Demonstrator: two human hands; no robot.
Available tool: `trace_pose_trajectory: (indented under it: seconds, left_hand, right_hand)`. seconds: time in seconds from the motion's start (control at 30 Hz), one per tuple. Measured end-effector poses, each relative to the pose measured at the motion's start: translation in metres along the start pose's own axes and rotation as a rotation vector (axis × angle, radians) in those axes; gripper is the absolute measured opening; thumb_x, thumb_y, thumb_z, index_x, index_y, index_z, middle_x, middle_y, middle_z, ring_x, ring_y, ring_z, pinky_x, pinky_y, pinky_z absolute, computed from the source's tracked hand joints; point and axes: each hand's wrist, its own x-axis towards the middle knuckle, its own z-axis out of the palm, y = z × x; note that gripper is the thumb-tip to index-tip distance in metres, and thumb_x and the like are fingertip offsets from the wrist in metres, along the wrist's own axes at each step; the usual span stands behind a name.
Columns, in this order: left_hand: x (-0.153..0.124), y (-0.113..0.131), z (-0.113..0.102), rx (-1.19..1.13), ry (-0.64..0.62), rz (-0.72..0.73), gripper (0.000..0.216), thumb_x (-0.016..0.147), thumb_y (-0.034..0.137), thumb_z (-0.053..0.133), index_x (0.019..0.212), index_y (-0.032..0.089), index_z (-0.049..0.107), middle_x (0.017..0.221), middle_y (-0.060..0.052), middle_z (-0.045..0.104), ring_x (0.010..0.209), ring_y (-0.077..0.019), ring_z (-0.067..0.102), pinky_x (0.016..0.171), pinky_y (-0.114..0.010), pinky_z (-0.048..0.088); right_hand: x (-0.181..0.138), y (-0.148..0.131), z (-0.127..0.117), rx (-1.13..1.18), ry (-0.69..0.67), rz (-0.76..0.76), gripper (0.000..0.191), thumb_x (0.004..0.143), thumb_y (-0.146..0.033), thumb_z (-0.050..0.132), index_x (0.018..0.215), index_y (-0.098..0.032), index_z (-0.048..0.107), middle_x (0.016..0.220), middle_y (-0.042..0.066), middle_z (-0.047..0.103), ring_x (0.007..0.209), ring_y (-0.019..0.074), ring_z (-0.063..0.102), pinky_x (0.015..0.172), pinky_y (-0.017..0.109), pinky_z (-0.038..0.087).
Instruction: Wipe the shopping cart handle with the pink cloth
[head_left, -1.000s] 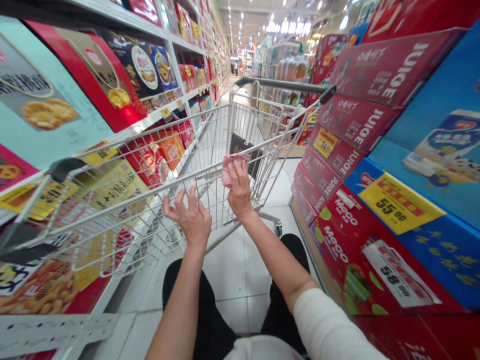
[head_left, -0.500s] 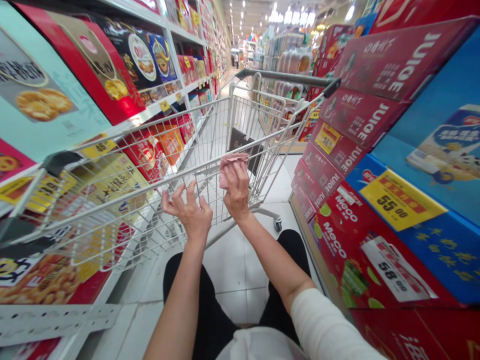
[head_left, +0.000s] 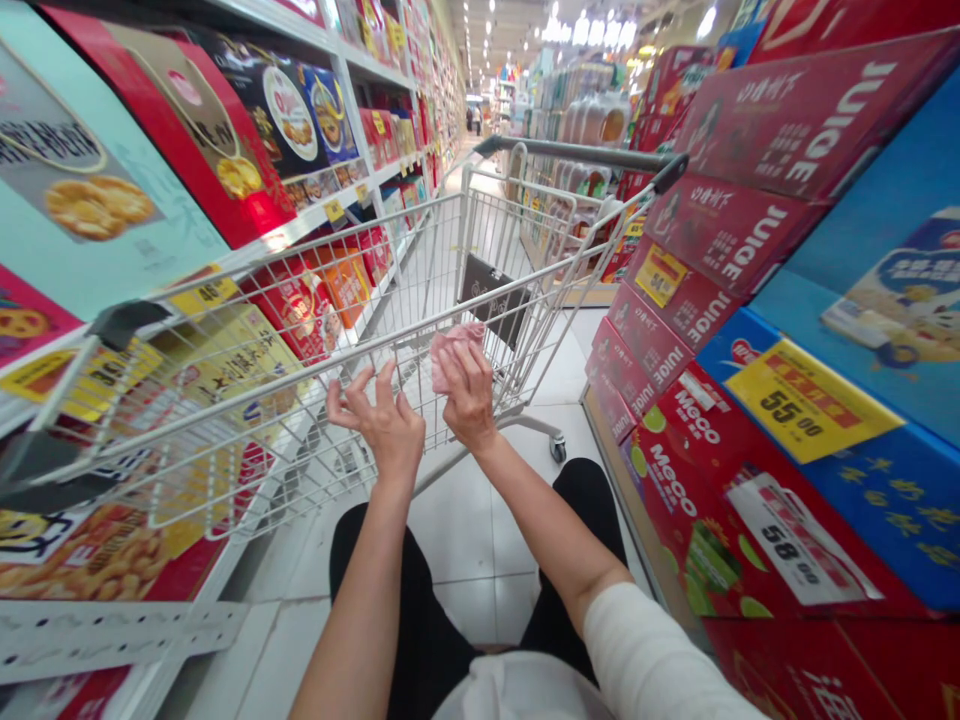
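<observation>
A grey wire shopping cart (head_left: 315, 375) stands across in front of me, its long side facing my knees. My left hand (head_left: 382, 425) is at that side, fingers bent and hooked onto the wires. To its right, my right hand (head_left: 469, 400) holds a folded pink cloth (head_left: 450, 350) against the wire side, just under the top rail. The fingers lie over the cloth and press it; part of it is hidden under them. A dark panel (head_left: 493, 300) sits on the cart's end beyond the cloth.
Shelves with boxed biscuits (head_left: 105, 205) and yellow price tags run along the left. Stacked red drink cartons (head_left: 750, 150) and blue boxes (head_left: 885, 300) rise close on the right. The cart's dark handle (head_left: 585, 155) points toward the right stack. White floor tiles (head_left: 457, 520) lie below.
My right hand has slid the pink cloth slightly down and left, off the top rail onto the wires below. The left hand stays at the same place on the cart.
</observation>
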Motion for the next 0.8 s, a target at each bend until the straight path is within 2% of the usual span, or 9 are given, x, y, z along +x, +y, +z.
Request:
trace_pose_trajectory:
  seconds: [0.1,0.27,0.33,0.4,0.53,0.6,0.7,0.8]
  left_hand:
    - [-0.001,0.001,0.000,0.013,0.005,-0.013,0.052,0.086,0.011,0.053,0.134,0.021,0.069,0.144,-0.016,0.051,0.152,-0.0386,0.017,0.131,-0.062,0.018]
    - [0.000,-0.001,-0.002,0.013,0.030,0.013,0.051,0.086,0.010,0.054,0.133,0.021,0.071,0.141,-0.016,0.053,0.151,-0.0380,0.020,0.131,-0.061,0.018]
    - [-0.001,-0.004,-0.002,0.019,0.034,0.030,0.051,0.087,0.010,0.054,0.134,0.021,0.071,0.141,-0.016,0.053,0.151,-0.0378,0.021,0.131,-0.061,0.018]
    - [-0.002,-0.007,-0.001,0.029,0.028,0.053,0.052,0.088,0.011,0.053,0.136,0.021,0.069,0.144,-0.015,0.051,0.153,-0.0377,0.020,0.132,-0.061,0.018]
    - [-0.014,-0.012,0.005,0.052,0.014,0.110,0.059,0.091,0.016,0.055,0.149,0.021,0.059,0.157,-0.015,0.041,0.159,-0.0397,0.012,0.132,-0.066,0.015]
    - [-0.024,-0.014,0.009,0.073,0.038,0.094,0.053,0.094,0.020,0.054,0.146,0.020,0.062,0.160,-0.017,0.037,0.159,-0.0410,0.013,0.131,-0.068,0.016]
    - [-0.041,-0.019,0.017,0.105,0.002,0.057,0.044,0.098,0.022,0.051,0.137,0.020,0.070,0.155,-0.018,0.045,0.156,-0.0401,0.025,0.130,-0.067,0.019]
    - [-0.051,-0.028,0.023,0.127,-0.147,0.048,0.046,0.100,0.022,0.046,0.141,0.017,0.067,0.144,-0.018,0.060,0.149,-0.0393,0.040,0.129,-0.070,0.018]
  right_hand:
    - [0.012,0.000,0.007,-0.009,0.034,-0.042,0.056,0.100,-0.008,0.040,0.151,-0.023,0.058,0.159,0.011,0.054,0.161,0.0243,0.034,0.135,0.048,0.035]
    - [-0.040,0.007,0.015,0.003,-0.045,-0.161,0.048,0.101,-0.008,0.041,0.137,-0.021,0.071,0.137,0.012,0.070,0.148,0.0240,0.051,0.129,0.047,0.045]
    - [-0.051,0.013,0.011,0.018,-0.070,-0.220,0.049,0.101,-0.009,0.040,0.138,-0.021,0.070,0.137,0.010,0.071,0.146,0.0229,0.054,0.128,0.044,0.047]
    - [-0.041,0.020,0.004,0.028,-0.057,-0.217,0.052,0.102,-0.009,0.040,0.144,-0.023,0.065,0.142,0.009,0.069,0.148,0.0221,0.052,0.129,0.044,0.045]
    - [0.011,0.032,-0.003,0.001,0.102,-0.095,0.058,0.102,-0.008,0.036,0.153,-0.025,0.057,0.153,0.010,0.059,0.157,0.0245,0.040,0.133,0.051,0.040]
    - [0.021,0.035,0.000,-0.005,0.140,-0.078,0.060,0.100,-0.006,0.035,0.154,-0.024,0.056,0.155,0.011,0.056,0.158,0.0252,0.038,0.132,0.052,0.039]
    - [-0.002,0.033,0.009,0.027,0.100,-0.114,0.060,0.098,-0.005,0.037,0.150,-0.024,0.060,0.148,0.012,0.061,0.155,0.0252,0.042,0.130,0.051,0.043]
    - [-0.040,0.032,0.011,0.071,0.004,-0.158,0.058,0.096,-0.005,0.040,0.145,-0.022,0.065,0.139,0.013,0.067,0.148,0.0243,0.049,0.125,0.047,0.049]
